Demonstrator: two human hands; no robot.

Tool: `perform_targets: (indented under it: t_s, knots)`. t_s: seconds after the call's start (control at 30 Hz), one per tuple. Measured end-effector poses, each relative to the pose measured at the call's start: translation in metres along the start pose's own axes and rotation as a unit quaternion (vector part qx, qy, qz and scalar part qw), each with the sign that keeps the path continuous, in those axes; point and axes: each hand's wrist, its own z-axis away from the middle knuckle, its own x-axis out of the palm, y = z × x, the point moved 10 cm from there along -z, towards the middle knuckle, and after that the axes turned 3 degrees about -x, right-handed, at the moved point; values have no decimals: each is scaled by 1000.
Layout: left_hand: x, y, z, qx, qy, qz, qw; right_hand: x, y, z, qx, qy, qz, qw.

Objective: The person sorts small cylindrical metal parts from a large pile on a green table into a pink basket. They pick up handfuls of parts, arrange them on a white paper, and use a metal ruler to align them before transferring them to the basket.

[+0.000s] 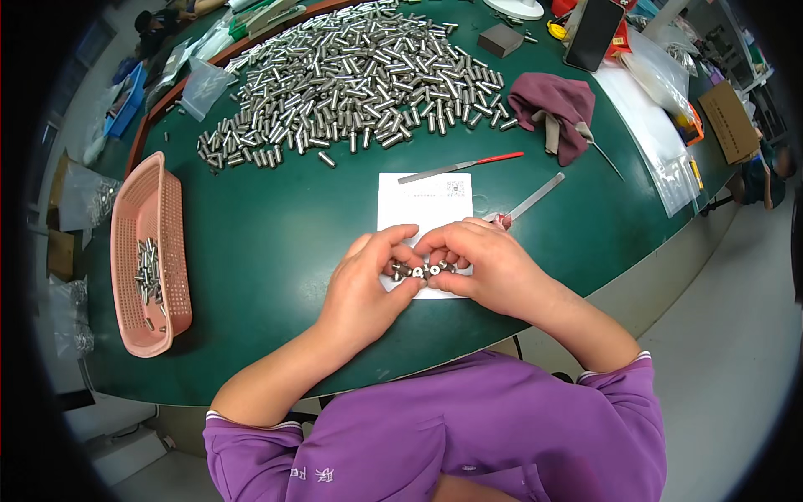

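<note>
Over a white sheet of paper (401, 209) near the table's front edge, my two hands meet around several small metal pins (419, 272). My left hand (368, 272) curls its fingers and thumb about the pins on the left. From the other side my right hand (481, 259) closes round them, thumb and forefinger near the left hand's fingertips. Round pin ends with small holes face up between the thumbs. Fingers hide part of the bunch. A file with a red handle (460, 167) lies across the paper's far edge, and a flat metal strip (535, 197) rests beyond my right hand.
A large heap of metal pins (360, 75) covers the far middle of the green table (268, 226). At left stands a pink basket (176, 251) with some pins inside. A maroon cloth (556, 109), a phone (594, 38), a dark block (500, 39) and plastic bags (669, 167) lie far right.
</note>
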Motion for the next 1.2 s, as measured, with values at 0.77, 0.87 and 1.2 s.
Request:
perform_targets:
  t_s: [0.77, 0.87, 1.2]
  knots:
    - [2, 10, 4, 70, -43, 67, 994, 11, -29, -2, -118, -27, 104, 987]
    - [2, 9, 3, 63, -46, 95, 992, 11, -31, -6, -103, -28, 132, 986]
    - [-14, 24, 4, 74, -23, -146, 986, 7, -20, -8, -80, -10, 108, 991]
